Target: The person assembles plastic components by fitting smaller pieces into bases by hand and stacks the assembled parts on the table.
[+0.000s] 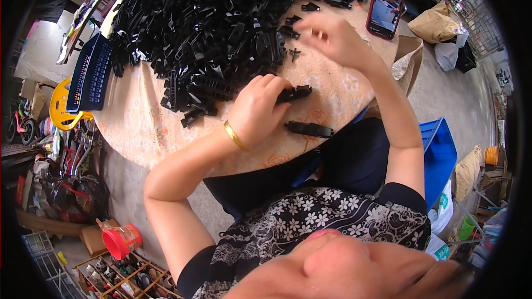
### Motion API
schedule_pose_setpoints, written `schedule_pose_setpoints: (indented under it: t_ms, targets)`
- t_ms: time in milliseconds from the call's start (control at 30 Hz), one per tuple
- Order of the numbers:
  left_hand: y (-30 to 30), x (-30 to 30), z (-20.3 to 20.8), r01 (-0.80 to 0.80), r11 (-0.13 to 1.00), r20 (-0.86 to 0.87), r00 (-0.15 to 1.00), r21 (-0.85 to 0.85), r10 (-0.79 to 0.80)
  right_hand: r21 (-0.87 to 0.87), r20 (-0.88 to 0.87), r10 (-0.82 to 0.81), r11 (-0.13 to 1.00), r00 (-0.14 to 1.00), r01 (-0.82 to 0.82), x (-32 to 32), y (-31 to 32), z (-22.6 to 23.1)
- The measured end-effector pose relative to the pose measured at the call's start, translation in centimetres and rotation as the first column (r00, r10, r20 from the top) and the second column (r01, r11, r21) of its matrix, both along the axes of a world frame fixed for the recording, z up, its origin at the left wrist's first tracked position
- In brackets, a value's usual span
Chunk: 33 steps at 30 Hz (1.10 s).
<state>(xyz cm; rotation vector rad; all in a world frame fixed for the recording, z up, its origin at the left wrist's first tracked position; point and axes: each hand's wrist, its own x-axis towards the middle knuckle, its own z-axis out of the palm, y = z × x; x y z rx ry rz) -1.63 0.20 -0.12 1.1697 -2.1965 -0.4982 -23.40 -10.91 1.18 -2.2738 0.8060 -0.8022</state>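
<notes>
My left hand (260, 105), with a gold bracelet at the wrist, is closed on a long black plastic part (295, 93) at the near side of the table. My right hand (338, 41) is over the table's right side, fingers curled and smeared by motion; whether it holds anything is unclear. Beside its fingertips are small black plastic pieces (290, 29). A tiny black cross-shaped piece (294, 54) lies between the two hands. Close to the front edge rests another long black part (309, 129). A large heap of black plastic parts (205, 22) covers the far and middle table.
A floral-patterned cloth (130, 127) covers the round table. A phone (386, 5) in a red case stands at the right edge. To the left are a navy basket (90, 75) and yellow stool (60, 105). A blue bin (443, 144) stands at my right, a red bucket (122, 242) lower left.
</notes>
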Motion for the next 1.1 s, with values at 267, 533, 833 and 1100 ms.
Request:
schedule_pose_setpoints:
  t_ms: [267, 533, 833, 1100]
  targets:
    - [0.3, 0.1, 0.2, 0.032, 0.998, 0.054, 0.998, -0.051, -0.029, -0.442, -0.36, -0.288, 0.89, 0.887, 0.11, 0.5, -5.3, -2.8]
    - [0.3, 0.1, 0.1, -0.035, 0.999, 0.066, 0.997, -0.041, 0.038, 0.123, 0.043, -0.074, 0.99, 0.996, 0.069, 0.0, 5.7, 0.3]
    - [0.2, 0.2, 0.2, -0.072, 0.997, 0.029, 0.997, 0.011, 0.071, 0.027, 0.019, 0.035, 0.999, 0.999, -0.035, -0.8, 7.2, -1.4]
    - [-0.3, 0.3, 0.2, -0.05, 0.999, 0.052, 0.997, 0.015, 0.049, -0.214, -0.1, 0.018, 0.976, 0.995, -0.039, -1.5, 6.1, -1.6]
